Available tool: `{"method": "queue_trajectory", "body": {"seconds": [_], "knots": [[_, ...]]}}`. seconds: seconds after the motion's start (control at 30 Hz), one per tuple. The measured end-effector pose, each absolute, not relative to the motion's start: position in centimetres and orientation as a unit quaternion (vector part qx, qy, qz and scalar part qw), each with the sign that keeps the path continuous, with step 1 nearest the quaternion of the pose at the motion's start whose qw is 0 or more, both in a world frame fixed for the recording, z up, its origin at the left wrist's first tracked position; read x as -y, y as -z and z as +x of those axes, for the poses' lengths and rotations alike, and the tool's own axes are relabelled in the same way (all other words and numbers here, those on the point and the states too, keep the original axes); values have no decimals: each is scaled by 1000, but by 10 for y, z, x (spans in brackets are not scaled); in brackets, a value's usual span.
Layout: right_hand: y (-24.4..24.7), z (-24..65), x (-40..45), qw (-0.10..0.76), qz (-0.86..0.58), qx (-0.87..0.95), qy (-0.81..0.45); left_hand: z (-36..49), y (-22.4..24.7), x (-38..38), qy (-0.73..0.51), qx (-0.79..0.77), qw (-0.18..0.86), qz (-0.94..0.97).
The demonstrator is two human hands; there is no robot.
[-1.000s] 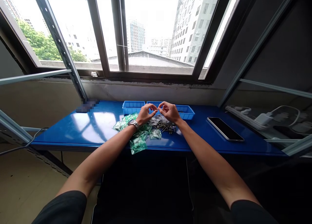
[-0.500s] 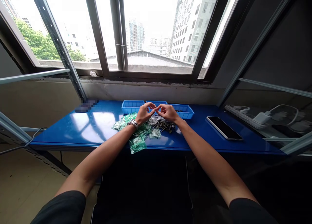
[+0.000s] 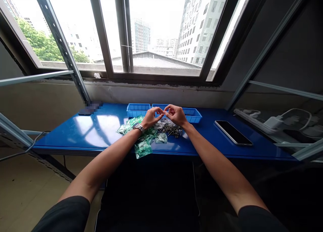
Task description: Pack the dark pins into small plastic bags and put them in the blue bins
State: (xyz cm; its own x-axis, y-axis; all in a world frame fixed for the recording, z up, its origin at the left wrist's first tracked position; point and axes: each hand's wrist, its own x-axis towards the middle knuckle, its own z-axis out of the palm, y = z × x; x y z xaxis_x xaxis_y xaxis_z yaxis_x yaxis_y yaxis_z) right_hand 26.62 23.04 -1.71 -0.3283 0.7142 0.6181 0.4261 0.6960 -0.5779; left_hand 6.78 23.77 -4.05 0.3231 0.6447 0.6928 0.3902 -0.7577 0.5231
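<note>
My left hand (image 3: 152,117) and my right hand (image 3: 176,114) meet fingertip to fingertip above the blue table, just in front of the blue bins. Both are closed in a pinch; whatever sits between the fingers is too small to make out. Below my left hand spreads a heap of green-and-clear plastic packets (image 3: 143,147). Under my right hand lies a pile of dark and brass-coloured screw-like pieces (image 3: 173,131). Behind the hands stand a left blue bin (image 3: 138,110), a middle one partly hidden, and a right blue bin (image 3: 193,117) with small dark pieces inside.
A phone (image 3: 233,132) lies on the right of the blue table (image 3: 65,134). Farther right is a power strip (image 3: 254,122) with a white charger (image 3: 274,122). A blurred dark object (image 3: 90,108) is at the back left. Metal shelf posts flank the table.
My right hand has tilted slightly, its fingertips a little higher against my left fingertips. The view has shifted slightly. The packets, pile and bins stay in place.
</note>
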Motion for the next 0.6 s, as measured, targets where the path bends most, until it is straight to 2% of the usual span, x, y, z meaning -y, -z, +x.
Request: {"method": "queue_trajectory", "body": {"seconds": [0.27, 0.47, 0.6], "knots": [[17, 270, -234, 454, -365, 795, -166, 68, 38, -235, -516, -329, 150, 777], [27, 271, -244, 394, -355, 829, -178, 69, 38, -236, -530, -319, 175, 766], [27, 271, -245, 399, -355, 827, -175, 68, 39, -237, -530, -323, 171, 765]]}}
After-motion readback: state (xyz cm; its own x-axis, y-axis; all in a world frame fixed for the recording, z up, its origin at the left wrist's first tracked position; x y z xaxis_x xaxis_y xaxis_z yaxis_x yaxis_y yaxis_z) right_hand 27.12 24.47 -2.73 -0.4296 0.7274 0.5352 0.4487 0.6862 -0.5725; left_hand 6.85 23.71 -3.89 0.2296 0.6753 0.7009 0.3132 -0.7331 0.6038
